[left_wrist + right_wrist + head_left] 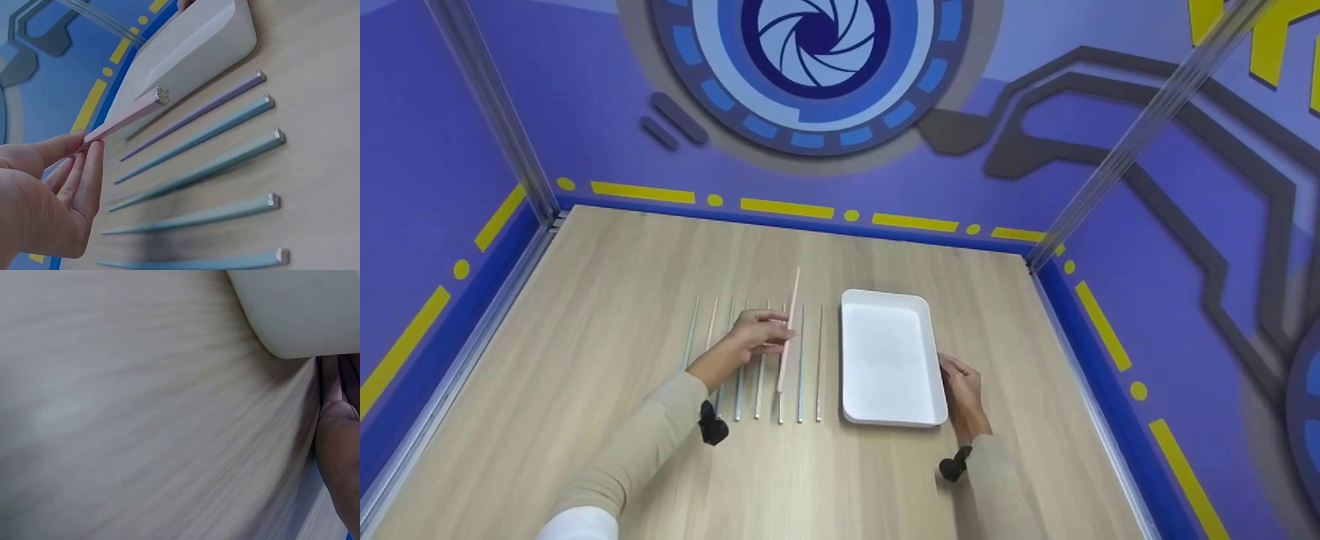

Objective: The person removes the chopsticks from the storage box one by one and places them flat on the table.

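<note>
Between thumb and fingertips, my left hand (748, 336) pinches a pink chopstick (125, 117) partway along its length. Its square, glittery silver end faces the left wrist camera. The chopstick is raised above a row of several chopsticks lying roughly parallel on the table, among them a purple chopstick (197, 115) and a blue chopstick (197, 138). Part of that row is hidden under the hand. To the right of the row stands a white rectangular tray (931, 360) with nothing inside. My right hand (964, 386) rests against its right wall, with the fingertips partly hidden.
A light wooden table (780, 487) carries everything. Blue printed panels (585, 135) close it in at the back and sides, with metal posts (1140, 135) at the corners. The tray's low raised walls stand just right of the chopsticks.
</note>
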